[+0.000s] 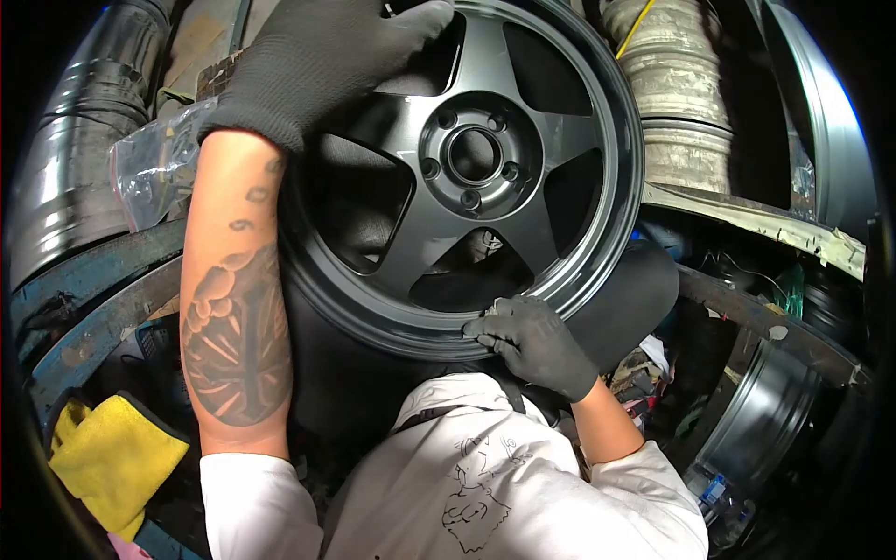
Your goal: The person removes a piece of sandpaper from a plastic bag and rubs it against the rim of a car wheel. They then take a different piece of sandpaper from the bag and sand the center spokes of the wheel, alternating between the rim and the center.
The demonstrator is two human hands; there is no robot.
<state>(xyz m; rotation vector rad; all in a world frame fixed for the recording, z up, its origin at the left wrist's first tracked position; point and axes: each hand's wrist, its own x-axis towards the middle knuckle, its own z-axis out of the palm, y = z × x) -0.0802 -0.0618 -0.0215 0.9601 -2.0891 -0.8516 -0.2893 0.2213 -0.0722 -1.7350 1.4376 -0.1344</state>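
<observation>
Dark grey satin metal: one five-spoke wheel (420, 215), in the head view, face up before the person, above their lap, five bolt holes around an open centre.

Left hand (317, 65): dark knitted glove, laid over the wheel's upper left; thumb stretched out, other fingers hidden or out of frame, so their grip cannot be told. Right hand (541, 347): matching glove, fingers bent and drawn together at the near lip; whether they pinch anything small cannot be told.

Risks, as judged: a tip or slide, should either hand's pressure come unevenly; scuffing of the finish, from grit in the gloves or a knock against the metal frame (103, 327).

Surface: a dark rounded form (644, 299), knee or pad uncertain, beneath the wheel's lower right.

Room: cramped. Stacked rims (672, 93), dusty, upper right; shiny barrels (84, 149), left; clear plastic bag (154, 173); yellow cloth (117, 457), lower left; loose rim (761, 411), lower right, a plastic bottle (717, 493) near it.
</observation>
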